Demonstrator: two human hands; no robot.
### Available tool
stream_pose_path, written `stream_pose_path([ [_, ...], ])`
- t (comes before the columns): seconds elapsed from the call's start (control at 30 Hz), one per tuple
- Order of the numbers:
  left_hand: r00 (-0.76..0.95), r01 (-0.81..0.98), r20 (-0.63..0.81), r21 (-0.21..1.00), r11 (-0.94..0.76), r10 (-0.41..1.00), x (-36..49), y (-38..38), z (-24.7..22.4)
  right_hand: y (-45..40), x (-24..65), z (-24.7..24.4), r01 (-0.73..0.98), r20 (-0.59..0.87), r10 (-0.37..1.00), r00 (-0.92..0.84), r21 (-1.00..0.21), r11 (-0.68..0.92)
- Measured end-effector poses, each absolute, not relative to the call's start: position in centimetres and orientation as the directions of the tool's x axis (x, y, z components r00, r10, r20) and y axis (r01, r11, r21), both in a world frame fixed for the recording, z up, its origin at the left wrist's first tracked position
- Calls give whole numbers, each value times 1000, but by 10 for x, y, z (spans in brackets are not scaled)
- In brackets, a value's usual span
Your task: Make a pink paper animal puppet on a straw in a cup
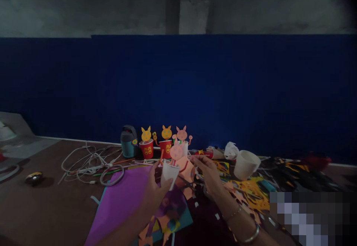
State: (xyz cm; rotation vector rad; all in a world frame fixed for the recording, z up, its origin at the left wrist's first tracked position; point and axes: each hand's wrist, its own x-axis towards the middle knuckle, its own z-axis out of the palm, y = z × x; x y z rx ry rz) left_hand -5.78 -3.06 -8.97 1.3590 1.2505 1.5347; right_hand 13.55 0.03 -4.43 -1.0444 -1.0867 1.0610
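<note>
Cables [89, 164] lie looped beside a purple paper sheet [125, 194], perhaps to leave working room; the left hand [156, 186] grasps a white paper cup [169, 174] mouth-up, apparently steadying its pink animal head [176, 152]; the right hand [208, 169] hovers alongside, fingertips drawn together, though whether they pinch anything cannot be told.

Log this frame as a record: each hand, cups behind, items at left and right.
Left hand: grips white paper cup with pink animal face
Right hand: raised nearby; whether it pinches anything is unclear
Behind: two red cups with yellow-orange animal faces; another pink-faced white cup
Left: white cable, flask, purple sheet
Right: plain white cup, yellow paper scraps
</note>
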Motion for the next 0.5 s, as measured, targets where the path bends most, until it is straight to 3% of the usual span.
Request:
stream_pose_path([
  [0.17,-158,38,261,965,-258,952,-54,-33,-92,5,136,-50,-146,184,977,107,-969,198],
  [0.5,-135,28,298,954,-297,945,-53,-39,-90,6,134,-53,-160,102,994,35,-981,106],
])
